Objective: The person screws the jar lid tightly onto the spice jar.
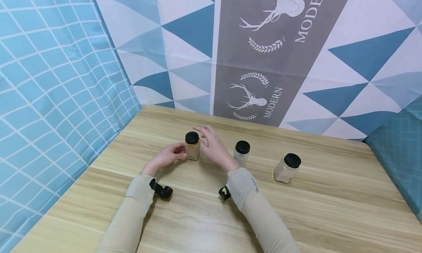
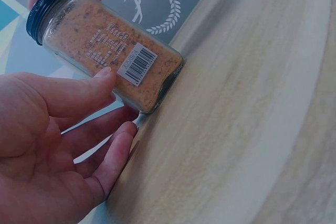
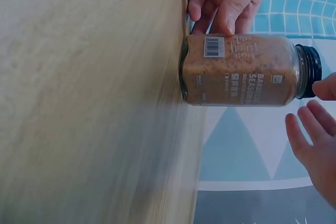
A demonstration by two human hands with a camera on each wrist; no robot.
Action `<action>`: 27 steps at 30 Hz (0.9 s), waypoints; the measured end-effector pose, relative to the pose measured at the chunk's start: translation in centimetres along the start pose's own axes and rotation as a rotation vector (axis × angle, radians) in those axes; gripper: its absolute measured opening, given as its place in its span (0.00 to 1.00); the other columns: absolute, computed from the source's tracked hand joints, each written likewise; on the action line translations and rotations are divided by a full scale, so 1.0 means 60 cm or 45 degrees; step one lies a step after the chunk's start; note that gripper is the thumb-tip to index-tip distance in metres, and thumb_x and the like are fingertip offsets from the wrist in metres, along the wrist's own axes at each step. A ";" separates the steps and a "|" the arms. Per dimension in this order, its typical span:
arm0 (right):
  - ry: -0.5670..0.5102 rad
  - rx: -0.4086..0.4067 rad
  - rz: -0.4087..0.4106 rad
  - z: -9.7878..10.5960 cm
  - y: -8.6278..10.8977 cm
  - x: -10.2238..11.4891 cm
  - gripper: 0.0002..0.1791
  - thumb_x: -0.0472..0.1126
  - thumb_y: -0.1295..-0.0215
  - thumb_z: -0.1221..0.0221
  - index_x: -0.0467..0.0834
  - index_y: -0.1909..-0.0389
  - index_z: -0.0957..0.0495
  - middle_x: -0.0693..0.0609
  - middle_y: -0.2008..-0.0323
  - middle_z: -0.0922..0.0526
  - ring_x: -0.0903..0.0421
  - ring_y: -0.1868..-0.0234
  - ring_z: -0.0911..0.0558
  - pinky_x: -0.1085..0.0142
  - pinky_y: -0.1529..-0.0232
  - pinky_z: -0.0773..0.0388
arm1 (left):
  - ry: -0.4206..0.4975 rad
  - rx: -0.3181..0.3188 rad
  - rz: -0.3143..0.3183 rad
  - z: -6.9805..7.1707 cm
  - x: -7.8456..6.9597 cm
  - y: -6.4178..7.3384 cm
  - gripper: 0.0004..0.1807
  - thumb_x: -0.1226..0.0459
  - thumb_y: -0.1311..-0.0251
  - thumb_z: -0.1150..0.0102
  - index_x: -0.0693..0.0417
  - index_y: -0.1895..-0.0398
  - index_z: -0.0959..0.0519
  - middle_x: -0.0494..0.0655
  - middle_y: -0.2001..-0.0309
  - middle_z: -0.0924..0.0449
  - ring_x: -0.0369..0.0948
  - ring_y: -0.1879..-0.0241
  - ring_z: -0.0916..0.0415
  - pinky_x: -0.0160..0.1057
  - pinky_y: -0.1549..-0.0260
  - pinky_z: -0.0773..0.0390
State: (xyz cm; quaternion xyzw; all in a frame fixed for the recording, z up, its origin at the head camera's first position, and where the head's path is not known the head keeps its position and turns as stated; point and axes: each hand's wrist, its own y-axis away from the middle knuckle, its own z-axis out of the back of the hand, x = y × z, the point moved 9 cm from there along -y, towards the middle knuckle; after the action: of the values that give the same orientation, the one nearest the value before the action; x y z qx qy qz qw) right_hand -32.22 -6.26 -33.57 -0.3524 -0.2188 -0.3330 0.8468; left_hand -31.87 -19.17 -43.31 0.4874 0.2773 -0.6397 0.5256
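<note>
A glass seasoning jar [image 1: 192,151] with orange-brown contents and a black lid [image 3: 310,72] stands upright on the wooden table. My left hand [image 1: 168,155] holds it low on its left side; in the left wrist view the thumb [image 2: 79,93] lies against the glass, with the other fingers curled partly behind the base. My right hand [image 1: 214,147] is to the right of the jar, its fingers loosely spread near the lid. In the right wrist view one fingertip meets the lid's edge, while the other fingers stay apart from it. A barcode label shows on the glass.
Two more black-lidded jars with pale contents stand to the right: one jar [image 1: 242,152] just beyond my right wrist, partly hidden, and another jar [image 1: 287,168] farther right. A patterned cloth [image 1: 184,51] hangs behind the table; blue checked cloth [image 1: 49,99] lines the left.
</note>
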 end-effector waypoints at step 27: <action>-0.005 -0.009 0.008 0.002 0.002 0.002 0.26 0.28 0.38 0.49 0.41 0.38 0.36 0.45 0.44 0.31 0.51 0.45 0.29 0.64 0.45 0.30 | -0.016 -0.011 0.005 0.000 0.001 -0.001 0.25 0.64 0.38 0.48 0.63 0.38 0.37 0.61 0.41 0.33 0.52 0.41 0.37 0.47 0.44 0.34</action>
State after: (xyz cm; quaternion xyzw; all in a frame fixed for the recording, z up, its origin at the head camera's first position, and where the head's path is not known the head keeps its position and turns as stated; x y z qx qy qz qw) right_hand -32.07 -6.17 -33.51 -0.3566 -0.2182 -0.3304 0.8462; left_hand -31.94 -19.19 -43.37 0.4818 0.2757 -0.6406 0.5306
